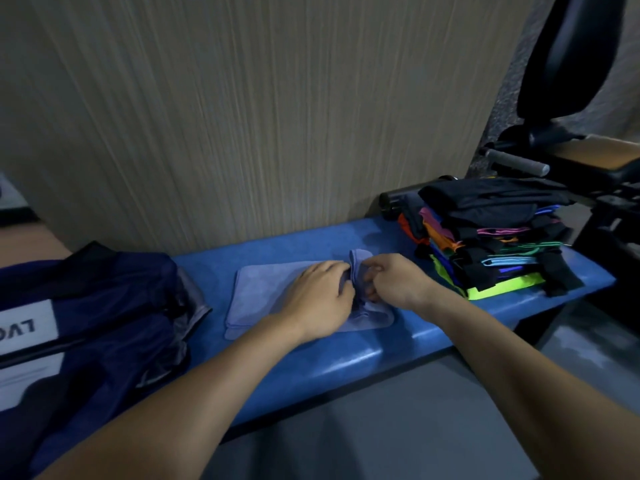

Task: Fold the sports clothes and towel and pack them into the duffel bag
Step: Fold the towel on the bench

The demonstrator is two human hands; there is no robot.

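Observation:
A light blue towel (263, 292) lies flat on the blue padded bench (346, 358), its right end bunched up. My left hand (318, 292) presses on the towel and grips the bunched end. My right hand (394, 278) pinches the same raised fold from the right side. A stack of folded sports clothes (491, 244), mostly black with bright trims, sits on the bench's right end. The navy duffel bag (90, 323) with a white label lies at the left.
A wood-grain wall panel (242, 116) stands directly behind the bench. Black gym equipment with a padded seat (595, 154) and a grey handle (516, 162) stands at the right. Grey floor (398, 427) lies below the bench's front edge.

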